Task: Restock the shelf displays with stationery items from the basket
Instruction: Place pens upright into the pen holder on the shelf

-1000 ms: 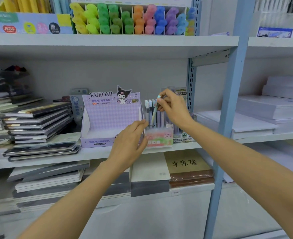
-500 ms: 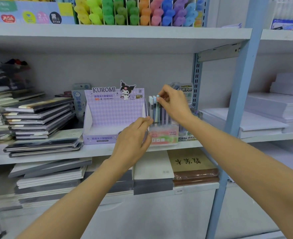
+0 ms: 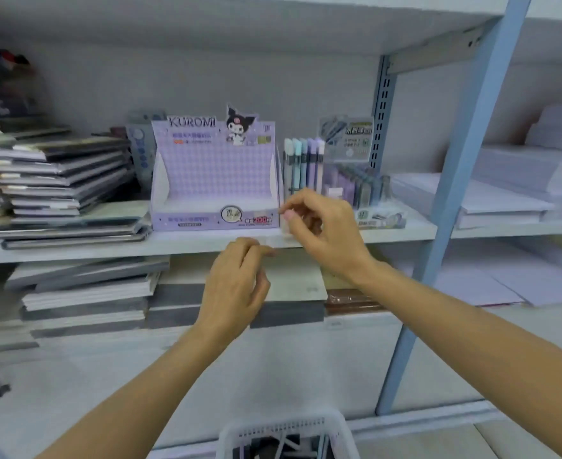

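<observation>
White shelving (image 3: pixel 74 251) holds upright pens (image 3: pixel 302 160) beside a Kuromi box (image 3: pixel 213 175) we judge unfilled; our left hand (image 3: pixel 236 286) and right hand (image 3: pixel 322 226) hover loosely curled, empty; the basket (image 3: pixel 273 425) below holds more stock to place.

**Even light, smeared by motion**

Soft, diffuse light is falling from above, and the upper shelf (image 3: pixel 206 31) is casting faint shade beneath itself. Motion blur is smearing the paper stacks (image 3: pixel 518 193) at right and the notebooks (image 3: pixel 57 173) at left. The wide lens is tilting the blue upright (image 3: pixel 455 180) and stretching the edges.
</observation>
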Motion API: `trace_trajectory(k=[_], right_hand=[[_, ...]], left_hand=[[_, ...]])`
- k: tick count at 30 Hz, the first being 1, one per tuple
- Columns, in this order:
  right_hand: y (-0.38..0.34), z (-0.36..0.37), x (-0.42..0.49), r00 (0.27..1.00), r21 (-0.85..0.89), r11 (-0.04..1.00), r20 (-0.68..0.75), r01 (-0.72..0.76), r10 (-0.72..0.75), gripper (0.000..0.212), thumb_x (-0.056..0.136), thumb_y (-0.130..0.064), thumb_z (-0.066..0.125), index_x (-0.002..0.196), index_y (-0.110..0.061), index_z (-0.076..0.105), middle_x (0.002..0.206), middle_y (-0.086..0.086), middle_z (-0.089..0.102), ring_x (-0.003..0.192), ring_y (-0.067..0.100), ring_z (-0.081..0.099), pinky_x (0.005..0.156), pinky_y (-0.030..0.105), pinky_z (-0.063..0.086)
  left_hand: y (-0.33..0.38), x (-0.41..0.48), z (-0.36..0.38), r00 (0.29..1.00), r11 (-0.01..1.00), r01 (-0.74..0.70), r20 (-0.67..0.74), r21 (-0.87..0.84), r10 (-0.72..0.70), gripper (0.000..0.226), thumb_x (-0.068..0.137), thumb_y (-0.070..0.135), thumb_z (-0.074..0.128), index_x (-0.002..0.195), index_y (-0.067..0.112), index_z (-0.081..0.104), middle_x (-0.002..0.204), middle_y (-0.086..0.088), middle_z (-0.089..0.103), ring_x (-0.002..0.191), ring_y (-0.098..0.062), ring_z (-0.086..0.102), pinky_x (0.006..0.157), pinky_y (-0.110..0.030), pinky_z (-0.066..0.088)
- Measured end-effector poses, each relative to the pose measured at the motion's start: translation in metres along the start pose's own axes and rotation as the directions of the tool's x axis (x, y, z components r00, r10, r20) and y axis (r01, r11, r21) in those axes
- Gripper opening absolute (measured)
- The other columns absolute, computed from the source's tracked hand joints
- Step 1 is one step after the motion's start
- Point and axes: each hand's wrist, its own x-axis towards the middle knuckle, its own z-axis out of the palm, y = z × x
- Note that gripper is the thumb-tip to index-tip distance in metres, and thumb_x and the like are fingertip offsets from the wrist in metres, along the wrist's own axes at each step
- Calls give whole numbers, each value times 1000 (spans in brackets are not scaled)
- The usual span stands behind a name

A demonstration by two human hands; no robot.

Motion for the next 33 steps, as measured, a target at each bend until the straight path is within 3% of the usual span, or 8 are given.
trace_trajectory(k=[4, 7, 11, 16, 19, 23, 27, 33], right_hand=[[8, 52, -90, 951, 62, 989, 286, -137, 114, 14, 93, -20, 56, 86, -13, 67, 71, -4, 64, 60, 9, 56, 57, 28, 47], [31, 92, -156, 813, 4, 938, 501, -347, 298, 16, 94, -22, 57, 87, -14, 69, 70, -6, 64, 59, 9, 54, 59, 32, 47], [69, 128, -241, 498, -147, 852, 757, -503, 424, 17, 97, -25, 55, 102, -15, 68, 87, -2, 69, 71, 13, 59, 70, 29, 48], [109, 150, -341, 95, -382, 741, 854, -552, 511, 26, 95, -17, 55, 120, -14, 60, 116, 7, 66, 101, 23, 62, 88, 33, 50], [119, 159, -387, -94, -475, 708, 857, -523, 506, 40, 93, -13, 56, 133, -13, 51, 134, 7, 56, 121, 22, 53, 99, 32, 44], [127, 168, -421, -77, -504, 764, 850, -403, 521, 43, 89, -8, 57, 130, -16, 48, 130, 8, 53, 117, 25, 47, 92, 36, 43], [128, 176, -439, 75, -461, 866, 873, -197, 482, 26, 91, -12, 56, 116, -12, 51, 118, 8, 58, 109, 25, 47, 83, 33, 34], [134, 175, -447, 78, -379, 925, 921, -39, 381, 21, 100, -26, 45, 109, -13, 59, 108, 5, 64, 98, 25, 54, 83, 34, 28]], left_hand=[[-14, -92, 41, 978, 990, 126, 175, -56, -114, 30, 77, -8, 62, 102, 8, 62, 97, -5, 56, 82, -21, 53, 67, -31, 45], [-25, -174, 75, 879, 935, 351, 364, -52, -309, 25, 84, -2, 62, 105, 10, 64, 102, -4, 58, 84, -25, 58, 71, -37, 49], [-33, -272, 105, 622, 870, 489, 673, 65, -400, 28, 97, 17, 51, 124, 15, 58, 128, -2, 54, 115, -24, 54, 96, -32, 41], [-36, -343, 123, 323, 867, 441, 861, 230, -393, 51, 103, 38, 33, 151, 24, 23, 162, 4, 10, 148, -14, 12, 117, -27, 16], [-34, -360, 124, 306, 901, 311, 865, 303, -397, 59, 94, 38, 57, 145, 14, 41, 158, -5, 27, 148, -25, 16, 116, -34, 26], [-28, -366, 130, 435, 907, 310, 806, 284, -401, 58, 57, 17, 92, 110, 6, 71, 119, -12, 68, 116, -34, 61, 88, -46, 54], [-25, -367, 139, 459, 884, 350, 766, 311, -451, 48, 62, 10, 88, 107, 5, 71, 116, -16, 68, 115, -39, 61, 89, -50, 53], [-19, -356, 146, 454, 853, 426, 744, 302, -490, 36, 75, 8, 80, 109, 6, 70, 120, -19, 64, 119, -43, 55, 93, -53, 48]])
